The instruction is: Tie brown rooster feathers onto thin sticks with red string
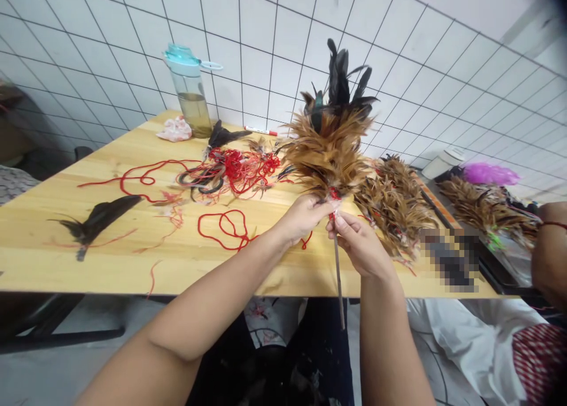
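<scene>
The table (pixel 26 246) is of light wood, and its far side stands against a white tile wall (pixel 274 33). Its near edge passes under both forearms, and the lower end of a thin wooden stick (pixel 338 276) reaches down past this edge. On the table's far part stand a plastic water bottle (pixel 189 93) and a red-capped marker (pixel 260 131). Left of the hands lie a tangle of red string (pixel 234 169) and a black feather bunch (pixel 97 220). A pile of brown feathers (pixel 394 208) lies on the table's right part, and a co-worker's arm (pixel 551 255) comes in at the right side, beyond the table. A blurred patch (pixel 449 258) on the table's right edge cannot be read.

Above the table's near edge, both elbows point toward the body. The left hand (pixel 303 220) is clamped around the base of a brown and black feather duster (pixel 328 152). The right hand (pixel 358 246) is pinching the stick just under it, with the fingers together.
</scene>
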A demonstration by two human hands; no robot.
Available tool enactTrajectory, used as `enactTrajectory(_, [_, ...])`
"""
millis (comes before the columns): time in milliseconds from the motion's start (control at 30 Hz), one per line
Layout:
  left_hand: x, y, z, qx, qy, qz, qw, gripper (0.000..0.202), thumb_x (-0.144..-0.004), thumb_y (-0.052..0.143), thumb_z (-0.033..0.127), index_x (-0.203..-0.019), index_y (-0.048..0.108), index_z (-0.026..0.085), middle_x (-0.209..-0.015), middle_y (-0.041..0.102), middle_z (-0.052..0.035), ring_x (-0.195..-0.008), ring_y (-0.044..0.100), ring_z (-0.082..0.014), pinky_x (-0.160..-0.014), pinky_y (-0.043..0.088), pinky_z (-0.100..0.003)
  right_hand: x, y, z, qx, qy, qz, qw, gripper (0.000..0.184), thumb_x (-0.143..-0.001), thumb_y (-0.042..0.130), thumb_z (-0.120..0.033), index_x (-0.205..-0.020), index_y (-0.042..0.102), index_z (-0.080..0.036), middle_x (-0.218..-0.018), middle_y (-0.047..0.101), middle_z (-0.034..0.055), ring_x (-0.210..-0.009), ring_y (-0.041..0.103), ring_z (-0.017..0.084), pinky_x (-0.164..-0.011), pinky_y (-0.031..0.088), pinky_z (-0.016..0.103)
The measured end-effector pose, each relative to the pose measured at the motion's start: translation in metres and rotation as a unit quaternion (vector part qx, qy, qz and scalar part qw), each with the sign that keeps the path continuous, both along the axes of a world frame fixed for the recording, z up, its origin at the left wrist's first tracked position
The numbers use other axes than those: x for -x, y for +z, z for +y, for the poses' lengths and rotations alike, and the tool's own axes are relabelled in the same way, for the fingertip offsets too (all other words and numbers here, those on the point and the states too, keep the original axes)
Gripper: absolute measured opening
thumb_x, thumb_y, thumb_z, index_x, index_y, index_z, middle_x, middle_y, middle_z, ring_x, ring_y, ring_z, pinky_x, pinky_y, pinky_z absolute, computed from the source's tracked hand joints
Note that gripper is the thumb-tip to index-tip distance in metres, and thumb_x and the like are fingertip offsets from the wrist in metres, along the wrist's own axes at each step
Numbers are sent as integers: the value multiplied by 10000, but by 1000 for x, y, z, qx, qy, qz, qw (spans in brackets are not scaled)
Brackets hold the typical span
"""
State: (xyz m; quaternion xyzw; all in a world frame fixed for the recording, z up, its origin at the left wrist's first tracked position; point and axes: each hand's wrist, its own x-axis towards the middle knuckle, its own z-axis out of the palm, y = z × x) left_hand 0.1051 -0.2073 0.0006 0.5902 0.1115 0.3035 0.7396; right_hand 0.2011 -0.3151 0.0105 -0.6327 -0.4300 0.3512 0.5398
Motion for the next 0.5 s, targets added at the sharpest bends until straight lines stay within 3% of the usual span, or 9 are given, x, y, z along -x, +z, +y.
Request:
enactTrajectory(267, [-3, -8, -1, -35, -72, -3, 997, 374, -771, 643, 486, -637, 582, 143, -569, 541, 3, -544, 563, -117, -610, 464, -257, -16, -12, -1, 5, 28, 219, 975, 364, -656, 757, -476, -823, 657, -168, -768, 633, 44, -597, 487, 92, -417, 142, 199])
enactTrajectory(433, [-7, -14, -1, -19, -57, 8, 998, 359, -777, 642, 475, -654, 634, 138, -576, 603, -24, -589, 598, -139, -691, 489, -285, -19, -11, 6, 27, 43, 196, 979, 403, -651, 745, -520, -658, 573, -155, -589, 532, -6, -479, 336, 58, -412, 99, 212])
enactTrajectory(500, [-9, -17, -1, 1, 0, 23, 1000, 348, -729, 691, 468, -630, 649, 137, -584, 628, -35, -616, 602, -147, -720, 493, -292, -20, -13, 10, 30, 47, 173, 983, 429, -669, 717, -547, -614, 534, -163, -538, 477, -28, -459, 281, 55, -415, 104, 219])
